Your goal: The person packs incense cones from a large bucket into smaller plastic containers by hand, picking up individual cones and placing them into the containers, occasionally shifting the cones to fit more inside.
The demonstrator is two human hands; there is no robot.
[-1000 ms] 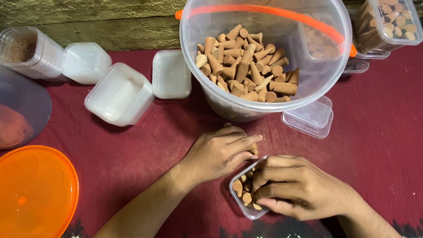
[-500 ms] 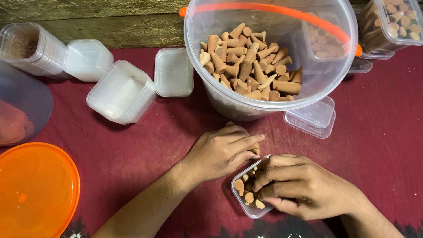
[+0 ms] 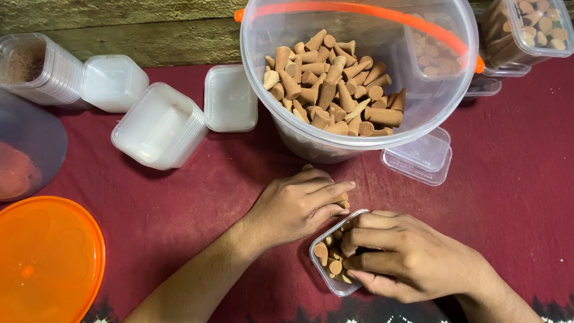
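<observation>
Left hand (image 3: 299, 206) curled around a few brown cones (image 3: 342, 200), right hand (image 3: 406, 260) fingers bent over the small clear box (image 3: 326, 272) of cones on the red cloth (image 3: 197, 197), just below the big clear bucket (image 3: 359, 78).

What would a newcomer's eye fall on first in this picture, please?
First, the big clear bucket of brown cones at top centre, with its orange handle. Below it, the left hand and right hand meet over a small clear box partly filled with cones. An orange lid lies at bottom left.
</observation>
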